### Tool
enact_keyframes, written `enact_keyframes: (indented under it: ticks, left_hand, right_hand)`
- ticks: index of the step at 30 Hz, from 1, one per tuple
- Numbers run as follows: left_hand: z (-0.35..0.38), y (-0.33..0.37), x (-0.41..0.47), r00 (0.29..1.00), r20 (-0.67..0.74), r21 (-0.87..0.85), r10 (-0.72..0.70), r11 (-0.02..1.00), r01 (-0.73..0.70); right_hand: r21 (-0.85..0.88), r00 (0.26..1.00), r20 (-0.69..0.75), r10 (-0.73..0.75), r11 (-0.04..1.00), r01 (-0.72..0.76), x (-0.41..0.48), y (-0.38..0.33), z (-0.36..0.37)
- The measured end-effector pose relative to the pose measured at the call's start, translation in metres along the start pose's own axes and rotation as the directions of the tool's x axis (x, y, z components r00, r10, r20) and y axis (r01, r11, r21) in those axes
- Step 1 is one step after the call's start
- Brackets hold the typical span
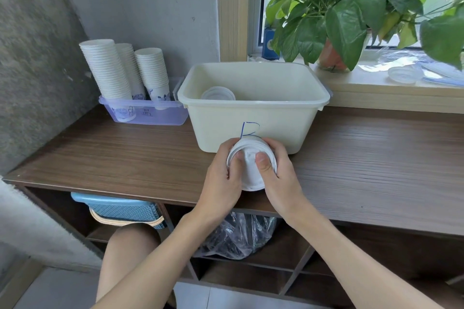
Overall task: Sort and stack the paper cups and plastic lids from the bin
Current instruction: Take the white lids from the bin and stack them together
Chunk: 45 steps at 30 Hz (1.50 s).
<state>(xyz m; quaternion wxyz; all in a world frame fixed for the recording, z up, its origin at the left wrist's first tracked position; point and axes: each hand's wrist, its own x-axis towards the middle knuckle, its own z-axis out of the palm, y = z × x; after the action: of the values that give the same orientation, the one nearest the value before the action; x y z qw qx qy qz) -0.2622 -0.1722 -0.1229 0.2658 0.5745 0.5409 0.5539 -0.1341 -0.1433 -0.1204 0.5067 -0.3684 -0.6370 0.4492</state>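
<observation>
Both forearms reach forward and converge. My left hand point(221, 178) and right hand point(280, 175) curl around opposite sides of the stack of plastic lids point(250, 175). Both thumbs press its near face, tips close together but apart.

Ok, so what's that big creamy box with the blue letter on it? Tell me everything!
The box is a cream plastic bin, rectangular with rounded corners and a thick rim. A blue hand-drawn letter, like a B, marks its front wall. It stands upright and open on the wooden counter, its back by the windowsill. Inside, at the left, sits a small stack of white lids. The left hand and right hand grip another lid stack just in front, hiding the letter's foot.
</observation>
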Motion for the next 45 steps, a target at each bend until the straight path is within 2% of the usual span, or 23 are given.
enact_keyframes:
  ticks: [4,8,11,14,17,20,26,36,40,45]
  left_hand:
    - [-0.015,0.012,0.0,0.993,0.115,0.001,-0.002,1.0,0.002]
    - [-0.038,0.051,0.011,0.984,0.094,0.007,0.149,0.989,-0.15]
    - [-0.059,0.08,0.035,0.952,0.129,0.046,0.276,0.958,-0.284]
    - [-0.073,0.094,0.065,0.943,0.142,0.028,0.3,0.951,-0.307]
    - [-0.084,0.095,0.099,0.949,0.072,0.05,0.308,0.949,-0.311]
    - [-0.096,0.091,0.132,0.968,0.008,0.05,0.251,0.967,-0.251]
    - [-0.102,0.07,0.167,0.985,0.024,0.064,0.172,0.983,-0.173]
    - [-0.099,0.043,0.184,0.989,0.013,0.077,0.149,0.986,-0.149]
    - [-0.097,0.039,0.184,0.986,0.028,0.074,0.163,0.984,-0.165]
    - [-0.099,0.037,0.185,0.985,0.06,0.084,0.161,0.983,-0.166]
  right_hand:
    - [0.02,0.999,0.049,-0.023,1.0,0.022,-0.002,-0.019,-0.002]
    - [0.002,0.984,0.137,-0.116,0.993,0.117,0.012,-0.06,-0.008]
    - [-0.035,0.951,0.265,-0.157,0.984,0.173,0.034,-0.094,-0.014]
    - [-0.1,0.927,0.348,-0.143,0.977,0.188,0.062,-0.115,-0.022]
    - [-0.199,0.943,0.318,-0.099,0.965,0.168,0.096,-0.119,-0.035]
    - [-0.352,0.947,0.319,-0.025,0.925,0.143,0.136,-0.113,-0.046]
    - [-0.631,0.863,0.448,0.233,0.767,0.12,0.193,-0.073,-0.041]
    - [-0.719,0.728,0.541,0.421,0.681,0.141,0.209,-0.039,-0.023]
    - [-0.727,0.761,0.501,0.413,0.678,0.111,0.215,-0.029,-0.02]
    - [-0.756,0.899,0.374,0.23,0.637,0.152,0.222,-0.022,-0.024]
